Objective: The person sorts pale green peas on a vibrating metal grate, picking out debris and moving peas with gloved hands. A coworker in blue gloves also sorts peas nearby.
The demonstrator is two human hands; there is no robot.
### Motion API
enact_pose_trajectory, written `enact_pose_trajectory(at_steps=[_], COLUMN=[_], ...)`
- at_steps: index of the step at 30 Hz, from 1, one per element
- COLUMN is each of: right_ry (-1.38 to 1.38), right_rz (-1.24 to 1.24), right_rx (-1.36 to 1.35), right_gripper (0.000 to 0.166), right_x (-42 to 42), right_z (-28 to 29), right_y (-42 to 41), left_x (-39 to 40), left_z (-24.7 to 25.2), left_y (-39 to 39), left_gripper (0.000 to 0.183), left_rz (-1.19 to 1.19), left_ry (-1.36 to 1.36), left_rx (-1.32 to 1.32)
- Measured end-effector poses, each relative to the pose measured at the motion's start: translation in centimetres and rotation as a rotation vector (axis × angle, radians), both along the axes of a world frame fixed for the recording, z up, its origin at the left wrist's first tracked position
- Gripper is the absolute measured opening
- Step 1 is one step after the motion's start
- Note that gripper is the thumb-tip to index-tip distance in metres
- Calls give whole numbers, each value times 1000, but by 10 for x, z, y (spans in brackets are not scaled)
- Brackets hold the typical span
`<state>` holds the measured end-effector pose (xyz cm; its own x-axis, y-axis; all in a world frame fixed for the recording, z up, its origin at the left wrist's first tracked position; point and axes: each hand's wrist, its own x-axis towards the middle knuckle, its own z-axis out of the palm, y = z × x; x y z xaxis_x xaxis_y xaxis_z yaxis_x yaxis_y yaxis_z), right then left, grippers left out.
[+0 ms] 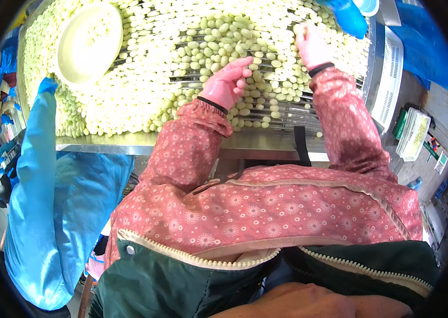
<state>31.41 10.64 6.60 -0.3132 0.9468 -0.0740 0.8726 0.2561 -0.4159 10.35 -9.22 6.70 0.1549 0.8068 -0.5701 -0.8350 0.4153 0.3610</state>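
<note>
My left hand (228,81), in a thin pink glove, hovers over or rests on a layer of pale green oval pieces of produce (224,37). Its index finger reaches out and the other fingers are curled; whether anything is inside them is hidden. Farther off to the right, my right hand (313,43), gloved alike, has its fingertips down among the same pieces. A pale piece lies at those fingertips, but glare hides whether it is gripped. Beneath the pieces, a metal slatted table (287,113) shows through between and below my hands.
A round pale basin (84,51) stands among the pieces at left. Beside me, a co-worker's blue sleeve (39,131) reaches the table. Another person's blue-covered arm (349,18) enters at the top right. A white perforated basket (388,79) stands off the table's right end.
</note>
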Motion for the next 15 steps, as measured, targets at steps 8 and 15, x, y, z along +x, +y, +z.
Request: enact_pose_trajectory(at_steps=[8,15], right_ry=[235,853], right_rz=[-81,54], right_rx=[-266,-673], right_gripper=[22,34], right_x=[15,-12], right_z=[10,39], right_y=[-85,-97], left_x=[4,8], left_z=[12,8], left_y=[1,1], left_gripper=[47,49], left_rz=[-76,-158], left_ry=[-31,-142], left_rx=[11,-76])
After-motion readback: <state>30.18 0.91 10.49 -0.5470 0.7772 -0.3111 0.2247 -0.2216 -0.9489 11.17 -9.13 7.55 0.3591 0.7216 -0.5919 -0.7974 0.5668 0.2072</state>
